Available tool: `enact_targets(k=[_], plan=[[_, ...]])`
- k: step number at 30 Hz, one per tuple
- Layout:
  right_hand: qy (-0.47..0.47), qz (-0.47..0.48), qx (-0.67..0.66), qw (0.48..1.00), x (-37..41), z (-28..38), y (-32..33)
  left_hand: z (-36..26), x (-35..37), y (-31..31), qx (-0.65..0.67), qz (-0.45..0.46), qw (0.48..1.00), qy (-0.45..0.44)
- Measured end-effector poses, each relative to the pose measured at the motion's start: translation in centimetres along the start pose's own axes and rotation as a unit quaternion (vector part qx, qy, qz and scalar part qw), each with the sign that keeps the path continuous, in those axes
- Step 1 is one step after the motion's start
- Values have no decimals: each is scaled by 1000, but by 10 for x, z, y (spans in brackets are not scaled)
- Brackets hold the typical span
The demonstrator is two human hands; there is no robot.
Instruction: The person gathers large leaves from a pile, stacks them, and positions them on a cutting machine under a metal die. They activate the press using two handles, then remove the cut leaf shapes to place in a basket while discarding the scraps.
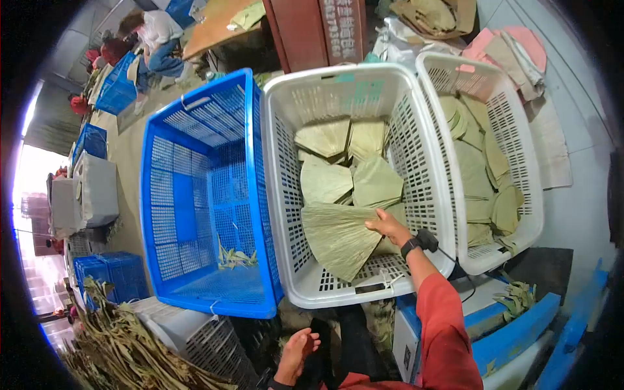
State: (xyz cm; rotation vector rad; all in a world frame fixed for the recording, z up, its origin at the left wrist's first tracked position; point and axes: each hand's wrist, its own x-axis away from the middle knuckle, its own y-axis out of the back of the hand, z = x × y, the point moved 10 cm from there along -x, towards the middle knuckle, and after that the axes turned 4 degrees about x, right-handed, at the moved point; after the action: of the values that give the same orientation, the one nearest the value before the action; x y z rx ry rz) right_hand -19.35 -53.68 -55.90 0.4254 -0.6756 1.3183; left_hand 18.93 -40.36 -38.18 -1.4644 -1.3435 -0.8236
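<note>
My right hand (390,229), with a dark band on the wrist, is closed on the corner of a fan-shaped stack of pale green leaves (341,237). The stack is inside the middle white basket (276,188), at its near end. Beyond it in the same basket lie several similar leaf stacks (325,181). My left hand (299,349) is low in the view, in front of the baskets. Its fingers are loosely bent and apart, with nothing in them.
A blue basket (265,214) on the left holds a few leaf scraps (235,258). Another white basket (536,188) with leaf stacks stands right. Long dried leaves (123,344) are piled at lower left. A person (159,39) sits at the far left, near a wooden table (221,26).
</note>
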Motion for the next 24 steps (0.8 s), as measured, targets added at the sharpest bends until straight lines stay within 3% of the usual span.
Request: enact_targets(k=[2,3,6,7,8,10,12,14,15,16,18,21,24], plan=[[-16,-11,88,996,-10,6,-11,4,-8,9,8,-32,999,10],[20,-59,127,990,-33,-17,0,8,-15,19,22,-32,999,-1],[10,-147,98,984,-40,-45,5,2,-9,36,33,-67,997,-19],[31,-126,59,990,-48,-65,0,-2,-4,34,28,-61,997,-24],[28,-113,147,982,-37,-54,-9,-8,3,30,24,-53,998,-33],[34,-141,126,982,2,-22,-27,-16,20,15,16,-13,998,-53],[124,-72,-50,988,30,-11,-52,-24,38,7,12,24,994,-104],[98,19,-81,992,60,22,-92,-34,56,-12,13,86,983,-161],[73,20,-137,988,84,47,-116,-34,66,-19,-11,101,982,-157],[82,43,-149,984,76,38,-126,-38,75,-23,-32,114,982,-150],[102,163,-186,964,83,66,-187,-76,136,-39,-60,138,943,-296],[13,131,-136,982,77,109,-273,-94,196,-19,-92,91,946,-296],[125,272,-111,948,128,231,-384,-97,283,6,88,79,936,-330]])
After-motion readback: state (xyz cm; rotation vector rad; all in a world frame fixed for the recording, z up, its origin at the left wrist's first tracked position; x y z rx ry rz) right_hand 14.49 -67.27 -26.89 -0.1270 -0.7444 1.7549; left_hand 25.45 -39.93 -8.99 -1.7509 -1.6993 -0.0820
